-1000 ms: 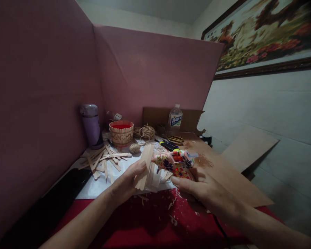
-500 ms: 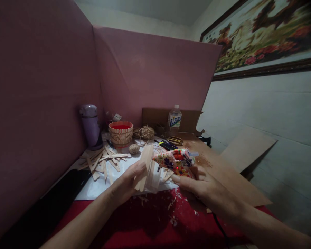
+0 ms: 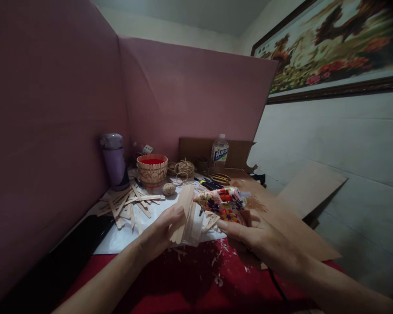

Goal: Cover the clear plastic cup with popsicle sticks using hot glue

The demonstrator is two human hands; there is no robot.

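Observation:
My left hand is closed on wooden craft sticks placed side by side, its thumb lying on their face. My right hand wraps round the handle of a flower-patterned hot glue gun. A small red light glows on the gun's side, and a clear glue stick pokes out of its back. The gun's nozzle points left, close to the right edge of the sticks; whether it touches them I cannot tell. Beneath the sticks, a clear plastic piece shows in part.
Loose craft sticks lie in a pile on the left. Behind are a purple bottle, a stick-covered pot, twine, a twine ball, scissors and a plastic bottle. A cardboard sheet spans the right.
The view has shifted very slightly. Both hands keep their holds, and the glue gun stays at the edge of the sticks with almost no movement.

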